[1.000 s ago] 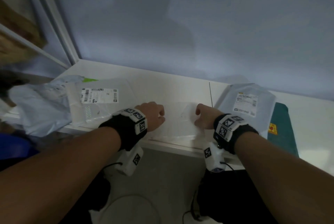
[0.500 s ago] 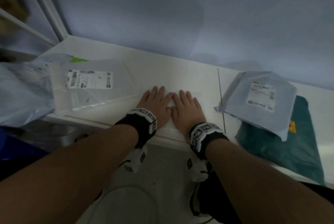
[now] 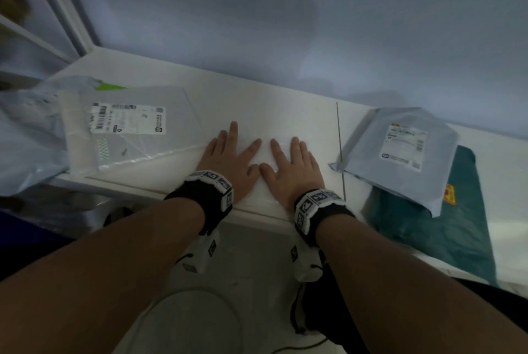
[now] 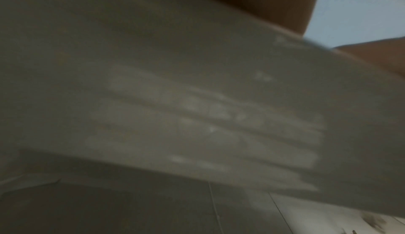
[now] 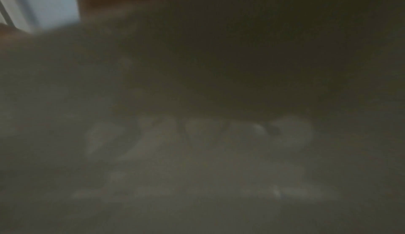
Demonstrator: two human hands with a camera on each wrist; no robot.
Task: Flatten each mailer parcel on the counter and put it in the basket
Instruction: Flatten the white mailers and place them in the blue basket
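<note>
Both hands, left hand (image 3: 228, 159) and right hand (image 3: 291, 166), press spread flat on the clear mailer (image 3: 265, 153) at centre frame; slick plastic could slide off the counter (image 3: 257, 105) edge

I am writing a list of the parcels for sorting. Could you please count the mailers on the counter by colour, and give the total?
White flat plastic mailer pressed under both hands: 1
Clear plastic mailer with a white barcode label: 1
Grey plastic mailer with a white label: 1
Dark teal plastic mailer with a yellow sticker: 1
Total: 4
The crumpled pale plastic at the far left is unclear, so not counted.
</note>
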